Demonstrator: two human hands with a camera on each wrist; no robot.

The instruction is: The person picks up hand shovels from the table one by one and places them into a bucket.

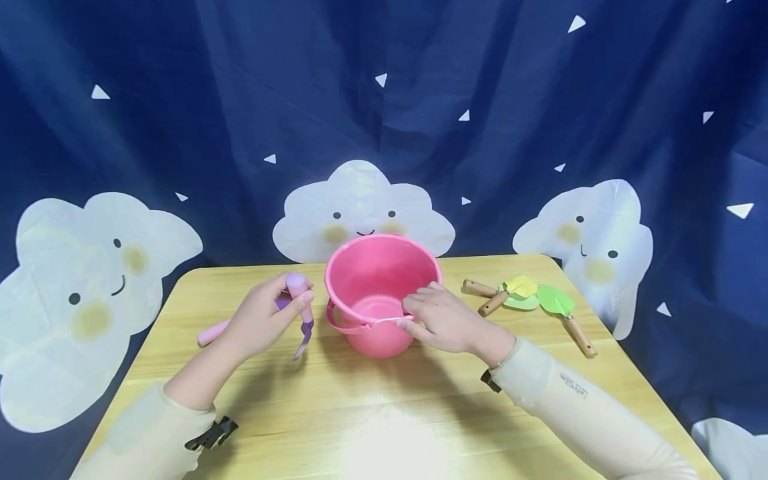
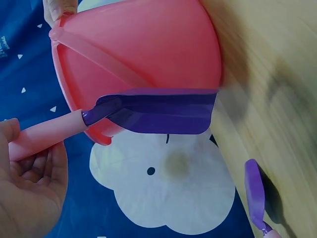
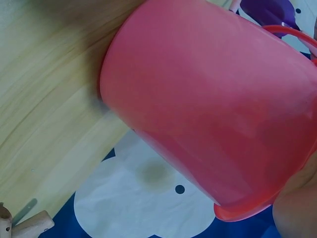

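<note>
A dark blue curtain [image 1: 420,67] scattered with white triangles fills the upper part of the head view. Below it, a light wooden table [image 1: 288,413] spreads across the lower middle, with bright glare at the bottom of the frame. Three white clouds with smiling faces stand out on the curtain, at left, centre and right; the left cloud [image 1: 90,300] is the largest. A pink bucket [image 1: 384,337] stands upright on the table at the centre of the frame, its carrying handle [image 1: 346,328] lowered on the near side. Just right of centre, the right hand [image 1: 441,317] grips the bucket's rim, fingers over the inside and thumb outside. Left of centre, the left hand [image 1: 258,317] pinches the pink grip of a purple-bladed shovel [image 2: 106,106] between thumb and fingers; in the head view its blade points down, apart from the bucket. A second pink-and-purple tool [image 1: 213,333] lies on the table at centre left, partly hidden by that hand. At centre right lie a green shovel [image 1: 558,303] with a wooden handle and, beside it, a yellow-bladed tool [image 1: 521,287] overlapping a green blade [image 1: 521,303]. Small black clips [image 1: 213,433] show at the pale sleeves [image 1: 138,440]
</note>
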